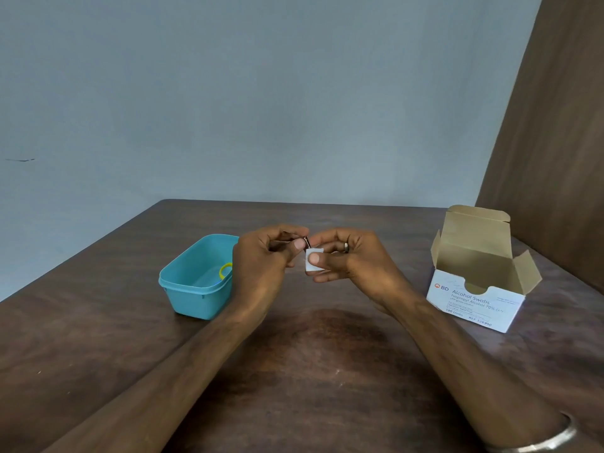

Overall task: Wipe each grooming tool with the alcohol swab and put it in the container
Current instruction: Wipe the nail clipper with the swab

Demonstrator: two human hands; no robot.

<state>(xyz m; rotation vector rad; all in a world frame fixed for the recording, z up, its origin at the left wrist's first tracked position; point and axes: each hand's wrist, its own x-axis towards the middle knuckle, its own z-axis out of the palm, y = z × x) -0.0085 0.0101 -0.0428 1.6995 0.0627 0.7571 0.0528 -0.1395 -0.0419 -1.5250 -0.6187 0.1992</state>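
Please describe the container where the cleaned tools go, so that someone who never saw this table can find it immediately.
On the brown wooden table, look to the left of the person's left hand, on the opposite side from the white alcohol swab box. There stands the container, a small open tub without a lid. It is the only turquoise plastic item, and a yellow ring-shaped thing lies inside.

White box (474,305) reading "BD Alcohol Swabs", "100 Units"

Dark wooden table (310,371); grey-blue wall (261,93) behind; brown wood panel (555,142) at right.
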